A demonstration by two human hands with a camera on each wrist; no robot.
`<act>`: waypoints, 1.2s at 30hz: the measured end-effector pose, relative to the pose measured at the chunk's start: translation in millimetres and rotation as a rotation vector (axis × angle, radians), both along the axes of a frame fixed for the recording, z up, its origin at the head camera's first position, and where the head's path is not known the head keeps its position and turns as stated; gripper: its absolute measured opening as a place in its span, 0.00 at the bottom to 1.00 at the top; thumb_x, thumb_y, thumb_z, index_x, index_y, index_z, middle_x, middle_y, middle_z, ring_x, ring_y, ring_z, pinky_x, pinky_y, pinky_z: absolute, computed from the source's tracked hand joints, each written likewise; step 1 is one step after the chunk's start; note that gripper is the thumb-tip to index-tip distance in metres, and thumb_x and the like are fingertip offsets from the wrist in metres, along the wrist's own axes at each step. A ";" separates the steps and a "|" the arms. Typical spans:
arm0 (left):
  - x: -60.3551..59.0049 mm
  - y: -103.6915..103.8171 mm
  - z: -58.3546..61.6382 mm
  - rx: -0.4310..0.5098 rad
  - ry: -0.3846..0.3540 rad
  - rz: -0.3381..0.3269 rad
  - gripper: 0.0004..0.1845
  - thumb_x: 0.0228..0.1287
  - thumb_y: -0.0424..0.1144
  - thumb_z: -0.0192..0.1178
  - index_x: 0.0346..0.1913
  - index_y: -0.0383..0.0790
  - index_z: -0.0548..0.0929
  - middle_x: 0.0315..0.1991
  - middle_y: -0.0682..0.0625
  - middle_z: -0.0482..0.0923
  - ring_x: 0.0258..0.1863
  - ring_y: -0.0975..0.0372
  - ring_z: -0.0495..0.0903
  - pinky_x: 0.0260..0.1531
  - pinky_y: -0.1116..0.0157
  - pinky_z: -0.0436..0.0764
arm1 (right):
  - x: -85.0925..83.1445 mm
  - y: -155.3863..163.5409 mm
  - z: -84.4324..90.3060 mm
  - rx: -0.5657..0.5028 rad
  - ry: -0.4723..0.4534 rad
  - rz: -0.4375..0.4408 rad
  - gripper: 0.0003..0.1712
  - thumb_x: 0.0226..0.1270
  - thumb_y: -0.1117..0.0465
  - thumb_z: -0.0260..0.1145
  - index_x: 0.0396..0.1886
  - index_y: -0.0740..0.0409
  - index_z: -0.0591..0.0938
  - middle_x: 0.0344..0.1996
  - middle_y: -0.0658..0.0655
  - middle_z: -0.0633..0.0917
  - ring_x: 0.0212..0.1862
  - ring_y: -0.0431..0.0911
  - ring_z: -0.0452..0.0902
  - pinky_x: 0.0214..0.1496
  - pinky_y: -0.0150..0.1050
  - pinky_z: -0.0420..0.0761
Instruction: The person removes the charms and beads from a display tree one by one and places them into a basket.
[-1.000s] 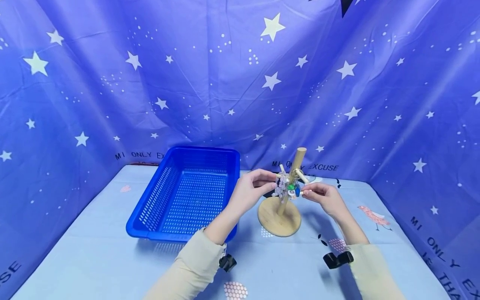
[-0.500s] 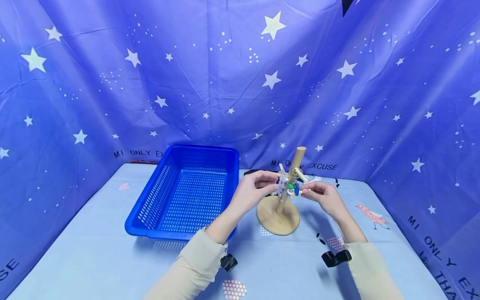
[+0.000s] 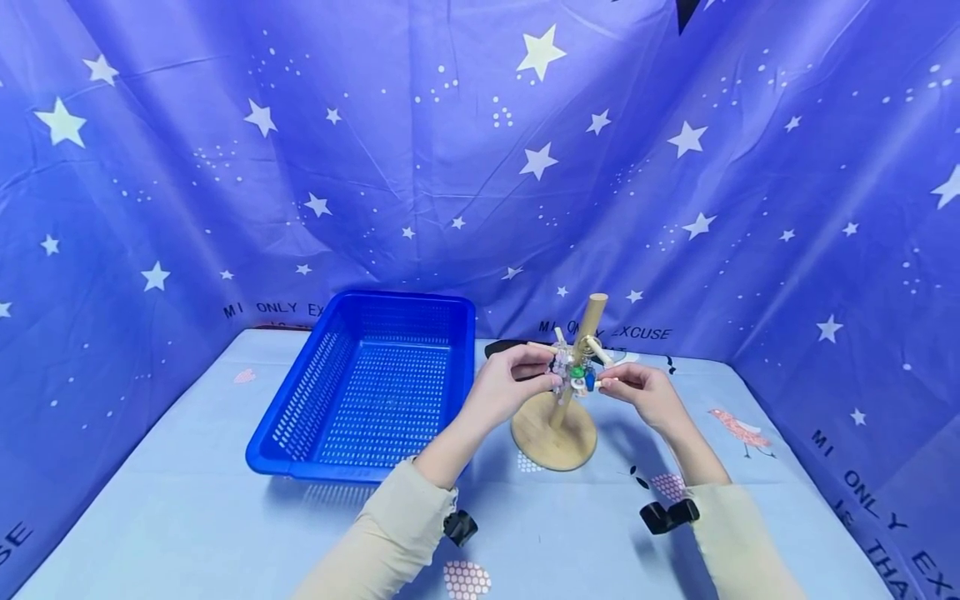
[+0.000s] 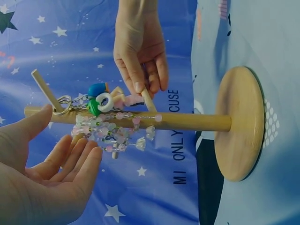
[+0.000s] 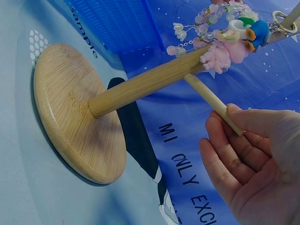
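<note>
A wooden peg stand stands upright on the table, its post carrying several short pegs. A beaded charm string with a key ring and small green, white and blue figures hangs from it. My left hand is at the charm's left side; in the left wrist view my left hand is open, thumb by the ring, fingers just under the beads. My right hand pinches the tip of a side peg between thumb and fingers.
A blue mesh basket with nothing in it sits left of the stand. A dark flat object lies behind the stand. Starry blue cloth walls the table on three sides. Light blue tablecloth lies in front.
Hardly anything: both hands stay at the stand, the left one drawn slightly back from the charm. The view has shifted a little.
</note>
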State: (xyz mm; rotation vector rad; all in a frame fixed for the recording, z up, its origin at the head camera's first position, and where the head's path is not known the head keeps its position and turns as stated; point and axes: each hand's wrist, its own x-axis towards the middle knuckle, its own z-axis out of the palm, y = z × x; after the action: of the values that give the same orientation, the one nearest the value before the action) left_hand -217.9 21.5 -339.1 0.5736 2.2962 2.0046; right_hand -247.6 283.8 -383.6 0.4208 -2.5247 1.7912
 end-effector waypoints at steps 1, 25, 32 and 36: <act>-0.2 0.1 -0.5 0.002 -0.005 -0.003 0.19 0.63 0.36 0.69 0.56 0.34 0.83 0.57 0.40 0.83 0.59 0.47 0.81 0.57 0.64 0.83 | -0.2 0.0 0.0 0.003 -0.002 -0.003 0.17 0.70 0.71 0.61 0.50 0.85 0.75 0.35 0.49 0.89 0.38 0.30 0.84 0.48 0.29 0.85; -2.6 6.7 -7.0 0.037 0.022 0.018 0.13 0.60 0.29 0.69 0.47 0.29 0.83 0.48 0.36 0.86 0.47 0.49 0.87 0.46 0.67 0.86 | 3.0 1.0 -2.3 0.025 -0.007 -0.009 0.16 0.70 0.71 0.61 0.50 0.84 0.75 0.42 0.72 0.86 0.39 0.32 0.84 0.50 0.30 0.85; -6.2 1.8 -0.8 -0.062 0.058 0.115 0.08 0.60 0.31 0.69 0.41 0.34 0.84 0.40 0.41 0.88 0.37 0.56 0.88 0.39 0.70 0.86 | 3.0 0.9 -2.3 0.029 -0.003 -0.020 0.16 0.71 0.71 0.60 0.50 0.84 0.76 0.44 0.75 0.85 0.39 0.31 0.84 0.50 0.30 0.85; -7.6 -0.2 1.1 -0.061 0.060 0.134 0.08 0.60 0.30 0.69 0.41 0.34 0.84 0.40 0.40 0.88 0.38 0.55 0.88 0.40 0.69 0.86 | 2.2 0.5 -2.9 0.025 0.005 -0.018 0.16 0.71 0.71 0.60 0.50 0.84 0.76 0.44 0.77 0.84 0.39 0.30 0.84 0.49 0.27 0.85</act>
State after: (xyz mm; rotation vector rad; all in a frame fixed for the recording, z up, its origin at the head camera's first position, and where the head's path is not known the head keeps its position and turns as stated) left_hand -225.5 21.3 -338.1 0.4955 2.4838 1.9903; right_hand -245.4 284.3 -386.5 0.4020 -2.5420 1.7521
